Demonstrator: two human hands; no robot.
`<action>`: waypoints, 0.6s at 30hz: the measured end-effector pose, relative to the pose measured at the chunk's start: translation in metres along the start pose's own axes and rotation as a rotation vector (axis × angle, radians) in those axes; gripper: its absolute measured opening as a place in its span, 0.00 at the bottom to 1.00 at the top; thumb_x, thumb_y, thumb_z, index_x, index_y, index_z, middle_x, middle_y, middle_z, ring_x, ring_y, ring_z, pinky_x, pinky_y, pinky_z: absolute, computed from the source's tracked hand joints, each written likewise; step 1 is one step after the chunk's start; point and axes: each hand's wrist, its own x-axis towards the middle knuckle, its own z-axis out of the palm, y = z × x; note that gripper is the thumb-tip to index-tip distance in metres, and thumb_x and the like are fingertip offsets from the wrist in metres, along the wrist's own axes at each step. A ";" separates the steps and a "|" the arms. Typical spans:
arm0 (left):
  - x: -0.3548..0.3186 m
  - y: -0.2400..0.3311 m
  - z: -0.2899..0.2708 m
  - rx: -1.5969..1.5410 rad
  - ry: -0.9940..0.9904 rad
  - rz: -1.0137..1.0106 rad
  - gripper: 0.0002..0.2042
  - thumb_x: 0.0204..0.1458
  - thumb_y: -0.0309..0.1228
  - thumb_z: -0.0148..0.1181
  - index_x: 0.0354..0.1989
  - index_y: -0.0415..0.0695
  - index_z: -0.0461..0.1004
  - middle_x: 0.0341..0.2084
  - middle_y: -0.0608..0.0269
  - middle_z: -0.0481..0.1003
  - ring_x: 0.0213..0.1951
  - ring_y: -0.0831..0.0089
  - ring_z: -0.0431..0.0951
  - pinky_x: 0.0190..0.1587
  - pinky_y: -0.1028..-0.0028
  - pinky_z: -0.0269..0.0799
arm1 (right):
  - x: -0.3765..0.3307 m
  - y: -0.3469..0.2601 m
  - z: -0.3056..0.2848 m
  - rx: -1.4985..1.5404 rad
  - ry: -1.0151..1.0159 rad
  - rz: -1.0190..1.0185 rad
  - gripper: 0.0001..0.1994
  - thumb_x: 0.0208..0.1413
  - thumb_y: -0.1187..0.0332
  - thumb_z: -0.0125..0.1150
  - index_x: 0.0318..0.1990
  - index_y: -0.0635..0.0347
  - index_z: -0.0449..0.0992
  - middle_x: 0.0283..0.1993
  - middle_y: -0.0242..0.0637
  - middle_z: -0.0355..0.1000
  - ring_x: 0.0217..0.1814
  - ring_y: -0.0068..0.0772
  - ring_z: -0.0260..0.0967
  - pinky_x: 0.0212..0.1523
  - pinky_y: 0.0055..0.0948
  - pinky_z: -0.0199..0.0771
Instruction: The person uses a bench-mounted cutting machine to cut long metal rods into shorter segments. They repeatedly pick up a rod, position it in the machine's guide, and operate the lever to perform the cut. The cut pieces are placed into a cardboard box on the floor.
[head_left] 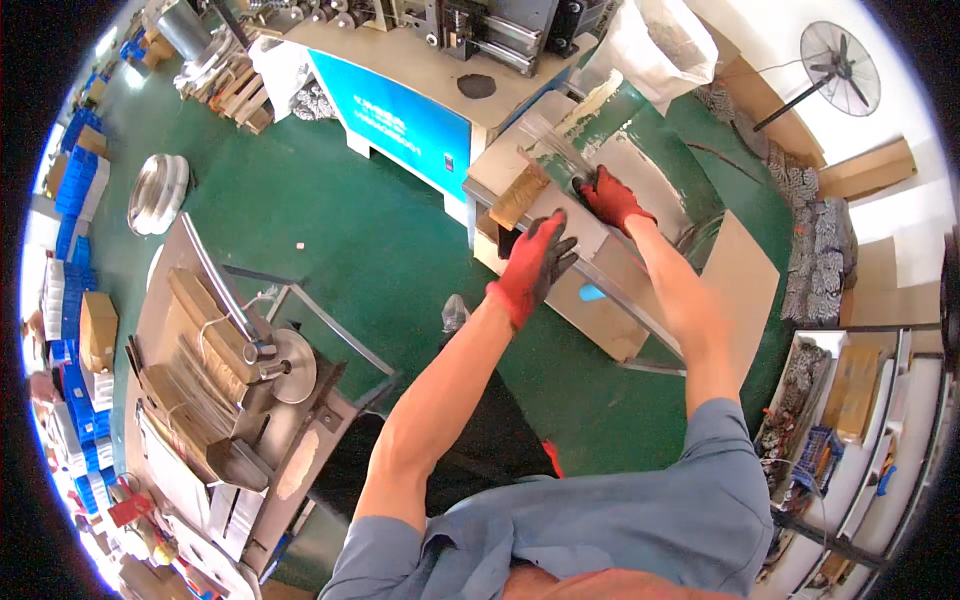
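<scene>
My left hand (536,262), in a red glove with dark palm and fingertips, is over the near edge of a small work table (592,236). Its fingers are apart and nothing shows in them. A brown, tape-wrapped block (519,196) lies just beyond its fingertips. My right hand (612,198), gloved the same way, is farther right over the table. Its fingers are curled beside the end of some thin, shiny strips (553,146); what they grip is hidden.
A blue-fronted machine (395,115) stands ahead. A white sack (665,50) and a standing fan (840,68) are at the far right. At left is a bench (300,465) with a metal disc (295,366) and long cartons. Metal coils (158,195) lie on the green floor.
</scene>
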 end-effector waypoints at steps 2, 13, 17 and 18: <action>0.016 0.000 0.012 -0.059 -0.010 0.009 0.26 0.57 0.48 0.54 0.59 0.46 0.60 0.53 0.58 0.66 0.51 0.62 0.71 0.52 0.65 0.71 | -0.015 -0.013 -0.013 -0.008 -0.179 -0.074 0.33 0.61 0.44 0.41 0.58 0.70 0.59 0.55 0.64 0.66 0.58 0.60 0.65 0.58 0.46 0.64; 0.019 -0.003 0.021 -0.275 -0.115 0.059 0.20 0.57 0.48 0.55 0.51 0.49 0.65 0.41 0.66 0.66 0.36 0.69 0.71 0.42 0.70 0.71 | -0.098 -0.017 -0.051 0.289 -0.043 -0.371 0.24 0.57 0.59 0.54 0.60 0.58 0.67 0.55 0.51 0.70 0.56 0.50 0.69 0.55 0.38 0.67; 0.033 -0.011 -0.014 -0.011 -0.143 0.237 0.26 0.56 0.45 0.57 0.60 0.47 0.60 0.49 0.65 0.67 0.46 0.67 0.71 0.50 0.67 0.68 | -0.112 -0.046 -0.044 0.120 0.103 -0.389 0.20 0.53 0.62 0.58 0.52 0.58 0.71 0.51 0.49 0.71 0.49 0.56 0.70 0.48 0.42 0.71; 0.015 -0.008 -0.002 -0.036 -0.102 0.210 0.28 0.56 0.44 0.58 0.62 0.47 0.58 0.50 0.65 0.67 0.48 0.67 0.71 0.52 0.67 0.67 | -0.114 -0.037 -0.040 0.066 0.147 -0.388 0.18 0.53 0.62 0.57 0.50 0.58 0.72 0.49 0.49 0.72 0.47 0.57 0.70 0.47 0.43 0.72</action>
